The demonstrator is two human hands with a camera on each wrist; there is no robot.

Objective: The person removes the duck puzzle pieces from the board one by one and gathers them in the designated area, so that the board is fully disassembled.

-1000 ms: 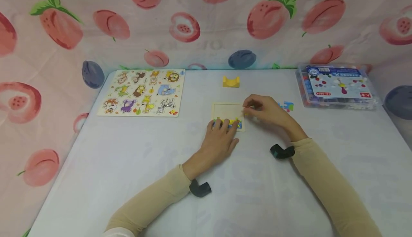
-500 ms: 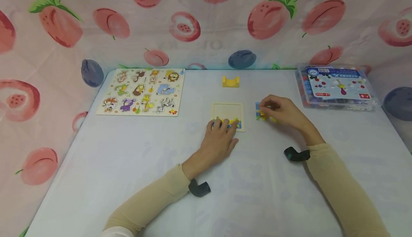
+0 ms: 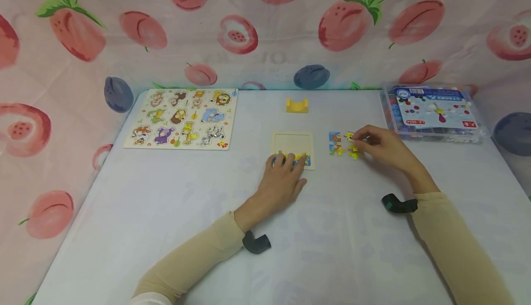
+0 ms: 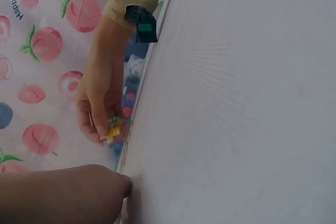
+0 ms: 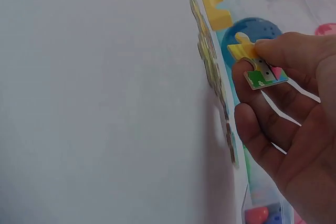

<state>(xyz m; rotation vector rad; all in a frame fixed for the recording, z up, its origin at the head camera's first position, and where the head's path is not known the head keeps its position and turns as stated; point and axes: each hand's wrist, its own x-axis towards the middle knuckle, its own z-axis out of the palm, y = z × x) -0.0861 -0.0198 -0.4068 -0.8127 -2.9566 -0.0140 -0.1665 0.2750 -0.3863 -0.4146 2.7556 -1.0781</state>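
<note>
My left hand rests with its fingers spread on the near edge of a small square wooden puzzle tray. Under and around those fingertips lies a row of blue and yellow jigsaw pieces; part of the row is hidden. Off to the tray's right, my right hand pinches a jigsaw piece between thumb and fingers. That piece is yellow, green and white, and it hangs above the table in the right wrist view. Several loose jigsaw pieces lie just left of the right hand.
A yellow block with a curved notch stands behind the tray. To the back left lies an animal puzzle board. A clear plastic case with coloured parts sits at the back right, near the patterned curtain.
My right hand has moved right, away from the tray and past the loose pieces, uncovering more of them. The left hand has stayed on the tray.
</note>
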